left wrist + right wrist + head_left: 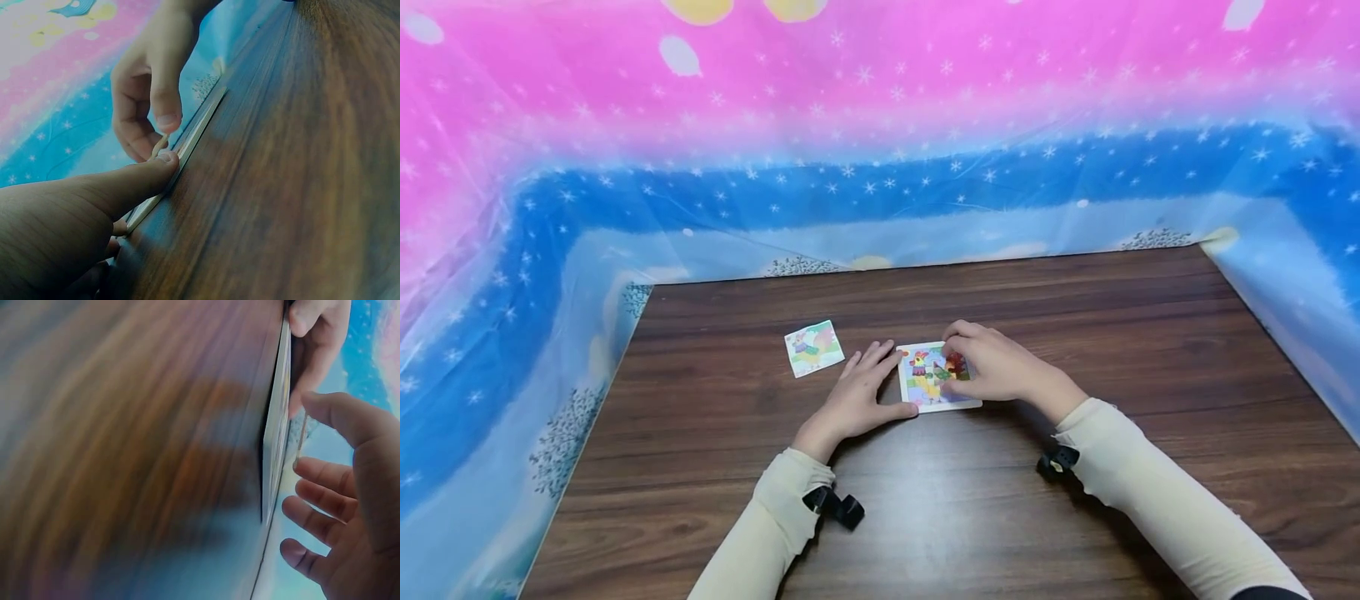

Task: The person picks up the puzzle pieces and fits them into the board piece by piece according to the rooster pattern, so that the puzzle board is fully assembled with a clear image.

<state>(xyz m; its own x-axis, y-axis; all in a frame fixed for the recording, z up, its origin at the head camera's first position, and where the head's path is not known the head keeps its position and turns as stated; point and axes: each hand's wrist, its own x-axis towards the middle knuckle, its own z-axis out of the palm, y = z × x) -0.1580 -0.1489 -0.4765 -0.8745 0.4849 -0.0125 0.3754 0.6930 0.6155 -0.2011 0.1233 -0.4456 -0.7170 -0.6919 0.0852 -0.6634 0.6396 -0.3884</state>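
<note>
A small jigsaw puzzle board (938, 407) with a pale frame and a colourful chicken picture lies flat on the table. My left hand (855, 402) rests at its left side, fingers stretched out and the thumb (147, 178) touching the near edge. Over the board's right part, my right hand (1000, 364) pinches a thin puzzle piece (302, 440) between thumb and forefinger. Seen edge-on in the left wrist view, that piece (160, 145) is tilted just above the board; its printed face is hidden there. The other right fingers are loosely bent.
A square picture card (815, 348) with a similar pale chicken print lies left of the board. The dark wooden table (715, 433) ends at a pink and blue snowflake cloth (880, 179) hanging behind and along the sides. Black camera straps (835, 504) sit on both wrists.
</note>
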